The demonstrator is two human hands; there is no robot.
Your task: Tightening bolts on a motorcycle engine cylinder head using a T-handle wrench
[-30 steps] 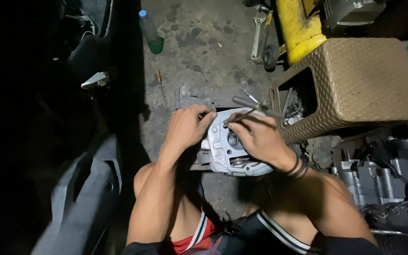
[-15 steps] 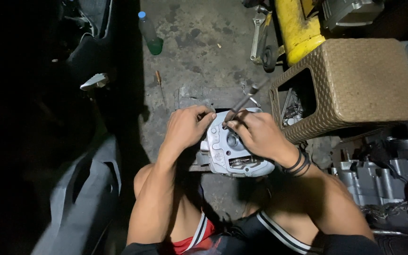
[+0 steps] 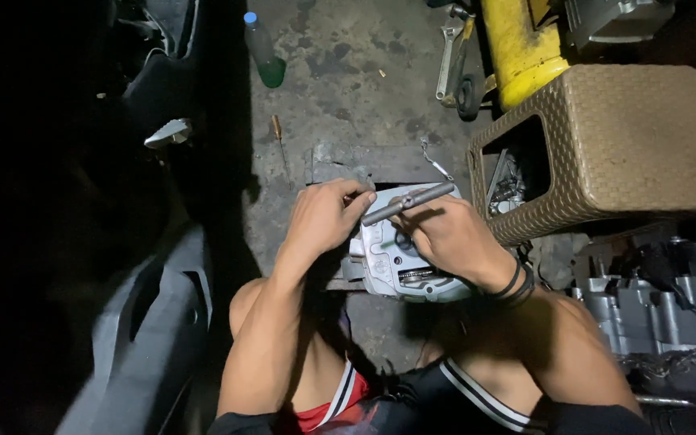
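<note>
Cast-metal engine part [image 3: 392,262], pale grey with a ribbed edge, sits on the stained concrete floor [image 3: 348,89] under both hands. Right hand [image 3: 445,238] is closed round a smooth steel T-handle tool [image 3: 408,203] — its bar now lies flatter than half a second ago. Left hand [image 3: 324,213] curls on the part's left rim, grip unchanged. Woven tan stool [image 3: 630,137] stands just right of the right hand.
</note>
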